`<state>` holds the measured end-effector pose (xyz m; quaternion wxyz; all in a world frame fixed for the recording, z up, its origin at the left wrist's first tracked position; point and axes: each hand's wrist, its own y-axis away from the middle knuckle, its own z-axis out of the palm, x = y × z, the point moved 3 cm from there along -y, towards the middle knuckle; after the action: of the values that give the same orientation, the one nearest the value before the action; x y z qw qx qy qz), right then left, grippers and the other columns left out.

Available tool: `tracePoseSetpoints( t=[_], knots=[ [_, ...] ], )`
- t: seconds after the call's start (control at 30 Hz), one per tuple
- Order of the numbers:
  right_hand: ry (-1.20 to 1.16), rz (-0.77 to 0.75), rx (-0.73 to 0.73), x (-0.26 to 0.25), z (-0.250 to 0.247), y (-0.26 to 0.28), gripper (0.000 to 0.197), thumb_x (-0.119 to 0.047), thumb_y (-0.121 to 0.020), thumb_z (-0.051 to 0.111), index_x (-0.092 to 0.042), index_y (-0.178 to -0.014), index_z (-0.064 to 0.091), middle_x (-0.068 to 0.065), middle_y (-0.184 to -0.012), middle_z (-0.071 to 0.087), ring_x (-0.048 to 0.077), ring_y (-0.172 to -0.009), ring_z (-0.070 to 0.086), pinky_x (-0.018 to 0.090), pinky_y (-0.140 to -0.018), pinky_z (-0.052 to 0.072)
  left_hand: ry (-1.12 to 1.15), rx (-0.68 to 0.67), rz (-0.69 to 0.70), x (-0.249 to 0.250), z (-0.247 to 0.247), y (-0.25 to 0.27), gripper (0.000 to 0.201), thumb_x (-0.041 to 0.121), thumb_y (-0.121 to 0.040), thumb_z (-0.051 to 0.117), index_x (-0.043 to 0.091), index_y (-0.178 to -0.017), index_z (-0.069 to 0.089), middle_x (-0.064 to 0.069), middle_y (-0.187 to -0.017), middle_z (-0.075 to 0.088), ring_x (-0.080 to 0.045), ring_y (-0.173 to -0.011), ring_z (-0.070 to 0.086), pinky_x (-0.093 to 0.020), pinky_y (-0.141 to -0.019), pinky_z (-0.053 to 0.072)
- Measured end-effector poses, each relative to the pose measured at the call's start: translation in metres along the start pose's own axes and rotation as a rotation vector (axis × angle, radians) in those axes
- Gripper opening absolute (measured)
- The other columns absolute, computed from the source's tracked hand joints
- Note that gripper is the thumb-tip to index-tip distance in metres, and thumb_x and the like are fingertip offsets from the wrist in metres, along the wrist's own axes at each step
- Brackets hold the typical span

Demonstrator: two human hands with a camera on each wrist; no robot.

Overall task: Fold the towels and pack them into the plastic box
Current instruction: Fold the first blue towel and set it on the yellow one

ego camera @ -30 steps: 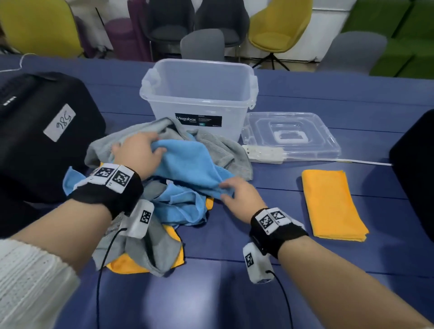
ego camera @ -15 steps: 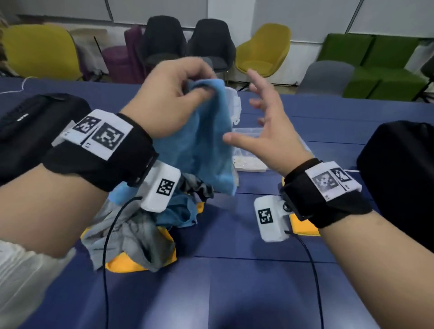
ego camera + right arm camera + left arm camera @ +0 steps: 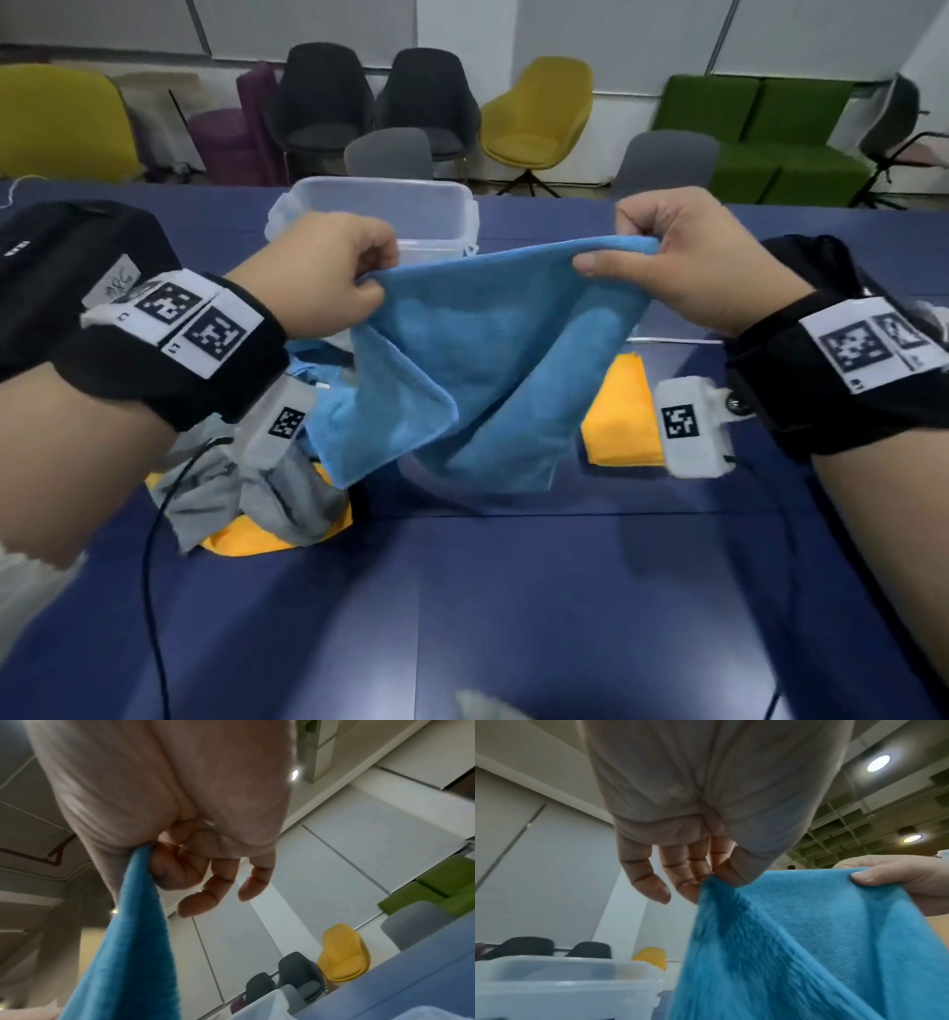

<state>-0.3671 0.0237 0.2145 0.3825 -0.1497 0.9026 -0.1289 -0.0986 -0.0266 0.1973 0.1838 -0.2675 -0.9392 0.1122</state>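
Note:
A blue towel [image 3: 493, 370] hangs in the air above the table, stretched by its top edge between both hands. My left hand [image 3: 328, 277] pinches the towel's left corner [image 3: 712, 882] with thumb and fingers. My right hand [image 3: 683, 257] pinches the right corner [image 3: 138, 862]. The clear plastic box [image 3: 390, 205] stands behind the towel, lidless, and looks empty. A pile of unfolded grey, blue and orange towels [image 3: 257, 493] lies below my left wrist. One folded orange towel [image 3: 621, 416] lies on the table to the right, partly hidden by my right wrist camera.
The dark blue table [image 3: 462, 606] stretches toward me. A black bag [image 3: 61, 267] sits at far left, and another black object [image 3: 821, 267] at far right. Chairs [image 3: 534, 118] and a green sofa [image 3: 760, 133] line the wall behind.
The blue towel was lifted off the pile by my left hand. My right hand, then open beside it, has taken the other corner, and the towel is now spread wide between both hands.

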Motion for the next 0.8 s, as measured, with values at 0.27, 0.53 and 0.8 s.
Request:
tracePoseSetpoints(
  t=[0.27,0.53,0.8],
  knots=[
    [-0.033,0.051,0.142,0.023,-0.033,0.027,0.042,-0.023,-0.087,0.065,-0.021,-0.061,0.032,-0.008,-0.055,0.033,0.005,-0.052,0.034,0.019,-0.050,0.036,-0.014,0.048,-0.103,0.001,0.003,0.010,0.016,0.003,-0.083,0.046,0.012,-0.088,0.058,-0.002,-0.082,0.055,-0.023,-0.079,0.048,-0.029,-0.068,0.032],
    [-0.224,0.052,0.481,0.028,-0.080,0.042,0.035,-0.026,-0.079,0.064,-0.025,-0.056,0.039,-0.013,-0.053,0.037,0.008,-0.055,0.037,0.025,-0.051,0.035,-0.048,-0.012,-0.105,0.006,-0.012,0.013,0.008,0.008,-0.086,0.054,0.015,-0.087,0.059,0.001,-0.080,0.058,-0.024,-0.078,0.052,-0.028,-0.064,0.034],
    [-0.263,0.344,0.562,0.077,-0.075,0.055,0.018,-0.017,-0.079,0.064,-0.024,-0.066,0.054,0.000,-0.069,0.052,0.014,-0.065,0.050,0.035,-0.067,0.045,0.590,0.169,-0.333,-0.020,0.004,0.013,0.019,0.011,-0.093,0.060,0.017,-0.074,0.058,-0.003,-0.069,0.054,-0.003,-0.052,0.054,-0.017,-0.053,0.050]
  ],
)
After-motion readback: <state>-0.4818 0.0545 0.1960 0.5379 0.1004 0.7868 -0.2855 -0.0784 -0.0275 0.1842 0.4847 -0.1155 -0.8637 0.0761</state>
